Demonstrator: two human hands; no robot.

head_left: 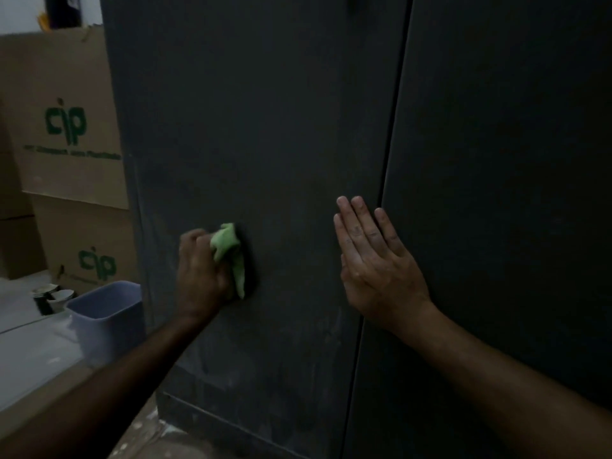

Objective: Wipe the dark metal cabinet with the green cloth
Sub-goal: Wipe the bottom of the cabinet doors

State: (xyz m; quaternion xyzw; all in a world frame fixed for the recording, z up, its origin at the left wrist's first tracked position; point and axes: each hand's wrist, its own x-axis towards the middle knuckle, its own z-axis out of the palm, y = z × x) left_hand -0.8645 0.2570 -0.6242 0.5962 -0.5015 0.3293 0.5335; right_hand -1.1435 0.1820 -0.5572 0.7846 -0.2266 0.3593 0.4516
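Note:
The dark metal cabinet (265,127) fills most of the view, with two tall doors meeting at a vertical seam. My left hand (202,273) grips a bunched green cloth (230,253) and presses it against the lower left door. My right hand (374,256) lies flat on the same door, fingers straight and pointing up, just left of the seam. Pale dusty smears show on the door below the cloth.
Stacked cardboard boxes (63,127) with green "cip" print stand left of the cabinet. A pale blue plastic bin (106,316) sits on the floor beside the cabinet's left edge, with paper cups (54,298) behind it. Light floor shows at the lower left.

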